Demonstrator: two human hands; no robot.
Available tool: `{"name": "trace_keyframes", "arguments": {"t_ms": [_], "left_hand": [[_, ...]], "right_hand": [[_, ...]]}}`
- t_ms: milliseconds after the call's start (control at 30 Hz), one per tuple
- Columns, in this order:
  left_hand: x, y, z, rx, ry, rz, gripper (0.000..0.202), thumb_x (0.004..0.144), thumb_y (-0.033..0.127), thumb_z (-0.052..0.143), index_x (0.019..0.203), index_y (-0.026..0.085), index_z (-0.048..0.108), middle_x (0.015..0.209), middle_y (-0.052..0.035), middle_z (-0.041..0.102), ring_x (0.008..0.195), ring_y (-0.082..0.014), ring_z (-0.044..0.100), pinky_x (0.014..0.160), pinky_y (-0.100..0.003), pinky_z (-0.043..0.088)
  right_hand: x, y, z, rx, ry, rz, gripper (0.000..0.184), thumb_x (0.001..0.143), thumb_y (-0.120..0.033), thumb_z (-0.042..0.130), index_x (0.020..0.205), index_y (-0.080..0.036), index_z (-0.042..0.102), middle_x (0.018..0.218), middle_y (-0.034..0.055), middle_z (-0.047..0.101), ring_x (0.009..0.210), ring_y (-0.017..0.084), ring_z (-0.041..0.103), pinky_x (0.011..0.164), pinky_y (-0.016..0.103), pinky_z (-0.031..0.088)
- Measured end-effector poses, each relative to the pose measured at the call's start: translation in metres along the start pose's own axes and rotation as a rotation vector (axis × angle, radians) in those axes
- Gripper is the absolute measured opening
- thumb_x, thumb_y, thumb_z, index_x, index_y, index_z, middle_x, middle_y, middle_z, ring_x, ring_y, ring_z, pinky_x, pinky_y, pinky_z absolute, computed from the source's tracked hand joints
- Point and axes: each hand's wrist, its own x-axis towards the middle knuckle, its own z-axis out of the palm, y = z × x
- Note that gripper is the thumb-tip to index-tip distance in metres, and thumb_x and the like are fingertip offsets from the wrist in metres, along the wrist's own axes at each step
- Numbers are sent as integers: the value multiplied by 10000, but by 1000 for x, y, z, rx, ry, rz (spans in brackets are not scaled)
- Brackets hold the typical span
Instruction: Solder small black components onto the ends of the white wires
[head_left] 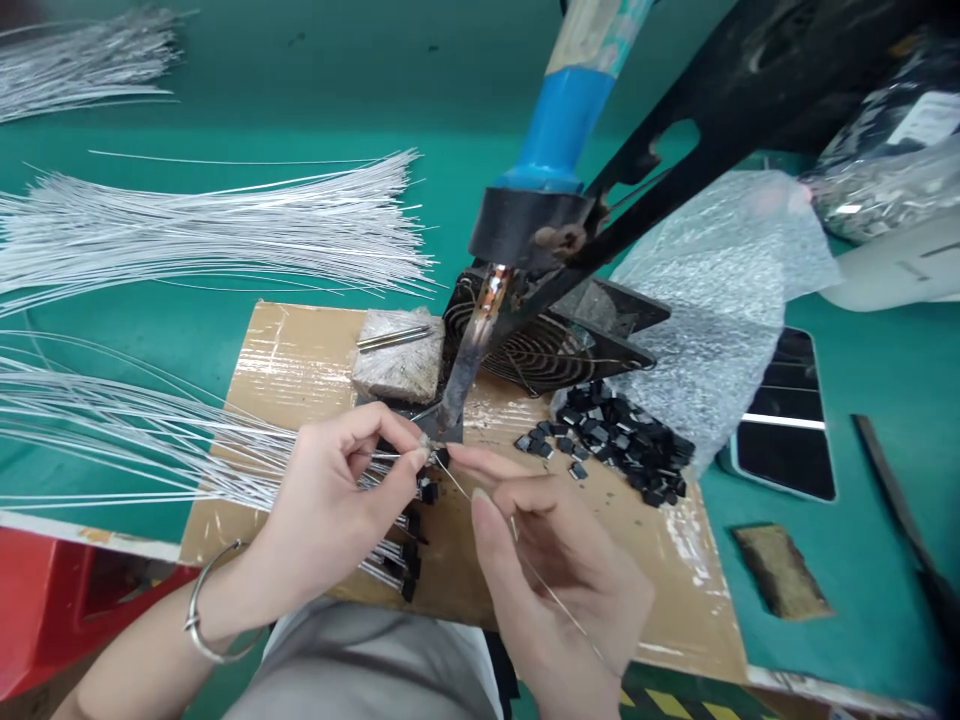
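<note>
My left hand [349, 490] is closed in a pinch on something small, mostly hidden by the fingertips, right at the tip of a mounted soldering iron [471, 345]. My right hand [559, 570] grips a thin strand of solder wire [551, 592] between thumb and fingers. The strand's front end reaches up to the iron tip, beside the left fingertips. Below and behind the left hand lie long white wires [247, 455], several ending in small black connectors [409, 570] near the cardboard's front edge.
A cardboard sheet [277, 360] carries a pale wrapped block [397, 375] with metal rods, a black fan [540, 350] and a pile of black connector pieces [615, 440]. Rightward are bubble wrap [712, 270], a phone [784, 430] and a brown pad [780, 572]. A wire bundle [225, 230] lies back left.
</note>
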Motion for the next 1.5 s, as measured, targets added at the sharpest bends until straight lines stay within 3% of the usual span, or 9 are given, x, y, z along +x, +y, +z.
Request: {"name": "trace_keyframes", "arguments": {"t_ms": [300, 500, 800, 1033, 1267, 1500], "left_hand": [[4, 5, -1, 8, 4, -4, 111, 859, 230, 649, 774, 180, 698, 900, -75, 786, 785, -208, 727, 582, -290, 442], [10, 8, 0, 12, 30, -14, 110, 837, 233, 641, 756, 180, 692, 868, -78, 779, 755, -200, 704, 556, -280, 410], [12, 13, 0, 24, 61, -26, 110, 813, 245, 643, 737, 183, 692, 903, -101, 786, 764, -215, 701, 551, -282, 407], [11, 15, 0, -2, 56, -8, 93, 818, 208, 644, 734, 189, 681, 877, -58, 786, 767, -190, 696, 554, -273, 403], [11, 16, -1, -7, 51, -6, 88, 817, 195, 653, 734, 188, 682, 870, -48, 783, 755, -180, 692, 561, -270, 412], [13, 16, -1, -10, 63, 8, 92, 815, 173, 661, 728, 188, 689, 855, -44, 784, 722, -166, 677, 539, -265, 400]], "right_hand": [[13, 6, -6, 27, -80, -12, 195, 942, -114, 672, 805, -245, 626, 1134, 4, 832, 1063, 142, 793, 980, 229, 610], [15, 5, -3, 41, -62, 6, 194, 936, -115, 674, 796, -240, 625, 1137, 22, 834, 1074, 168, 795, 975, 278, 634], [17, 6, -3, 40, -53, -36, 214, 942, -93, 656, 788, -237, 618, 1135, 3, 838, 1073, 141, 797, 963, 223, 625], [18, 3, -2, 37, -43, -32, 214, 943, -91, 652, 791, -239, 627, 1145, -2, 836, 1053, 139, 800, 952, 222, 629], [17, 2, -1, 77, -30, -22, 207, 950, -107, 660, 787, -233, 637, 1143, 17, 836, 1057, 149, 799, 961, 239, 628], [17, 1, -1, 90, -20, 9, 200, 938, -107, 673, 782, -228, 640, 1139, 62, 836, 1054, 210, 806, 940, 330, 659]]}}
